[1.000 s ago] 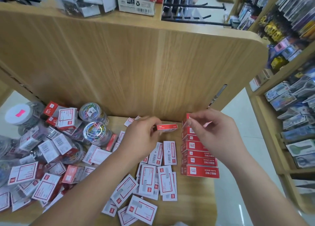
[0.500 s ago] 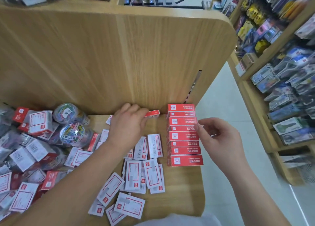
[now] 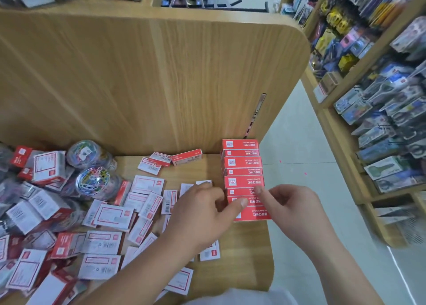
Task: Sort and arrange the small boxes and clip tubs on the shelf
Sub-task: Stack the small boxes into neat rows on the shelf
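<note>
A neat row of red staple boxes (image 3: pixel 242 162) runs from the back panel toward me along the right end of the wooden shelf (image 3: pixel 249 247). My left hand (image 3: pixel 202 215) hovers over loose white-and-red boxes (image 3: pixel 147 185), its thumb touching the near end of the row. From the right, the fingertips of my right hand (image 3: pixel 288 210) touch those same near boxes. One red box (image 3: pixel 187 157) lies alone by the back panel. Two clear tubs of coloured clips (image 3: pixel 99 182) lie on their sides at the left.
A jumbled heap of small boxes (image 3: pixel 46 212) covers the shelf's left half. An upright wooden panel (image 3: pixel 161 86) closes the back. Right of the shelf end is the aisle floor (image 3: pixel 299 166), then racks of stationery (image 3: pixel 380 120).
My left hand let go of the red box by the back panel and drew back to the near end of the row. My right hand shifted slightly toward the same boxes.
</note>
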